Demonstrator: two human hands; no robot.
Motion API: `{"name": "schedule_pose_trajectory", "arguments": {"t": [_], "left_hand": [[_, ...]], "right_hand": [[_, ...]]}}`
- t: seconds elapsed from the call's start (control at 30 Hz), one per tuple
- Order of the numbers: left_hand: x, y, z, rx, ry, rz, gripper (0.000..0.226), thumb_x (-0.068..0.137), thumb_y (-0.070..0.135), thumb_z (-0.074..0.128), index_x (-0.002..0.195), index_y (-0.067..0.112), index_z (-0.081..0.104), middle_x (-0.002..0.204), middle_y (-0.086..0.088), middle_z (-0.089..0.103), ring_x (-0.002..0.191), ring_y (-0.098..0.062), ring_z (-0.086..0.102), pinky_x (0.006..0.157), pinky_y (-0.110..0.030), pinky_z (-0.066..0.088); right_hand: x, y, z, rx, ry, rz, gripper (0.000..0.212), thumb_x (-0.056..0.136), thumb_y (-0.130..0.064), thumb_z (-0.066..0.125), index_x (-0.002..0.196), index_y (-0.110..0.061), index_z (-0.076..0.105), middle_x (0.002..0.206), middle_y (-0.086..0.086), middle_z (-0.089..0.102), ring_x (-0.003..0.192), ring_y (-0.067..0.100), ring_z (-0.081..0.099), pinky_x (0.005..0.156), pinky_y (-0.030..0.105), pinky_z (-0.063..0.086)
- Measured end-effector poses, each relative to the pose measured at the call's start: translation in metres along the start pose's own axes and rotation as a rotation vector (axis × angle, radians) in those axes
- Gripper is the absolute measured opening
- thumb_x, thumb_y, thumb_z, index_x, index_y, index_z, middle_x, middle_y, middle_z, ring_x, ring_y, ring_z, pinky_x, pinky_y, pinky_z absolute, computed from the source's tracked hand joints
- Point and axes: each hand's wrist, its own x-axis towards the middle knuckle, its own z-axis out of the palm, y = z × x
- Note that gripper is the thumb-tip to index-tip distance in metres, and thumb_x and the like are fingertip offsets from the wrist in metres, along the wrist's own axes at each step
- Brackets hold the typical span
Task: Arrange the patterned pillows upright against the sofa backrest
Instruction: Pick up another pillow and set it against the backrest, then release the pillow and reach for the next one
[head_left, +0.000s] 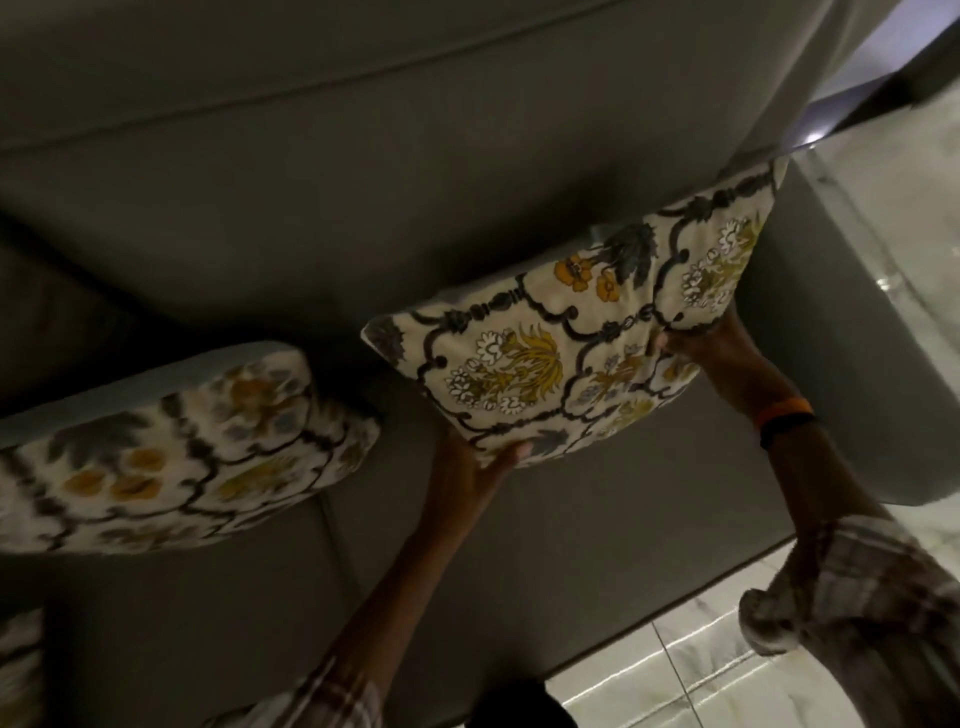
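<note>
Hands first: the left hand is cupped under the lower edge of a patterned pillow, fingers curled onto the fabric so the weight sits in the palm, while the right hand is pinched onto the pillow's right-hand side, its fingertips pressed into the cover. Both are clamped on that one pillow. Holding it at two separated points like this looks meant to keep the soft cushion from folding and to let the person turn its face toward the room as it goes in. An orange and dark wristband sits on the right forearm, and checked sleeves are pushed back from both arms.

The pillow is tilted, its upper right corner touching or nearly touching the sofa backrest close to the sofa's right end, its lower left corner hanging above the seat. It is not yet standing on its own; I judge it is being pressed back into the angle of seat and backrest so it will stay upright.

A second patterned pillow, blurred, is toward the left on the seat, leaning near the backrest, more slumped than upright, so it likely needs straightening too. Pale tiled floor shows past the seat's front edge.
</note>
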Motion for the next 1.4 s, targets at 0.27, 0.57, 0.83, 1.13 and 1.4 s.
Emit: {"name": "schedule_pose_trajectory", "arguments": {"t": [0.27, 0.57, 0.83, 1.13, 1.4], "left_hand": [[0.124, -0.005, 0.102, 0.117, -0.092, 0.069, 0.066, 0.088, 0.053, 0.070, 0.144, 0.027, 0.045, 0.146, -0.002, 0.053, 0.137, -0.014, 0.049, 0.115, -0.040, 0.043], [0.163, -0.038, 0.128, 0.159, 0.010, -0.001, 0.100, 0.086, 0.076, 0.050, 0.155, 0.008, 0.025, 0.158, -0.014, 0.037, 0.146, -0.026, 0.038, 0.120, -0.046, 0.036], [0.089, -0.057, 0.060, 0.177, -0.084, -0.055, 0.112, 0.084, 0.039, 0.079, 0.160, 0.029, -0.002, 0.167, -0.006, 0.010, 0.153, -0.023, 0.019, 0.117, -0.036, 0.030], [-0.066, -0.170, -0.118, 0.880, -0.226, 0.020, 0.096, 0.085, 0.065, 0.050, 0.158, 0.023, 0.001, 0.164, -0.012, 0.027, 0.151, -0.036, 0.027, 0.119, -0.054, 0.032], [-0.217, -0.256, -0.378, 0.953, -0.088, -0.045, 0.087, 0.081, 0.059, 0.051, 0.153, 0.020, 0.022, 0.153, -0.014, 0.047, 0.141, -0.037, 0.044, 0.107, -0.062, 0.043]], "right_hand": [[0.109, 0.040, -0.096, 0.066, 0.023, -0.040, 0.101, 0.080, -0.005, 0.086, 0.163, -0.009, 0.027, 0.125, -0.018, 0.073, 0.118, 0.005, 0.070, 0.086, 0.025, 0.065], [0.127, 0.076, -0.101, 0.132, 0.017, 0.107, 0.140, 0.055, -0.036, 0.103, 0.164, -0.011, 0.019, 0.152, 0.011, 0.058, 0.134, 0.023, 0.064, 0.102, 0.052, 0.059], [0.007, 0.139, 0.024, -0.021, 0.343, 0.355, 0.142, 0.059, -0.041, 0.097, 0.168, -0.030, 0.005, 0.176, 0.004, 0.012, 0.160, 0.028, 0.020, 0.126, 0.058, 0.031], [-0.140, 0.143, 0.301, -0.518, 0.114, 0.278, 0.103, 0.076, -0.041, 0.090, 0.160, -0.014, 0.036, 0.163, 0.012, 0.038, 0.150, 0.035, 0.037, 0.120, 0.053, 0.036], [-0.261, 0.098, 0.582, -0.574, -0.132, 0.156, 0.090, 0.088, -0.043, 0.080, 0.161, -0.015, 0.035, 0.165, 0.011, 0.035, 0.153, 0.032, 0.031, 0.123, 0.050, 0.028]]}}
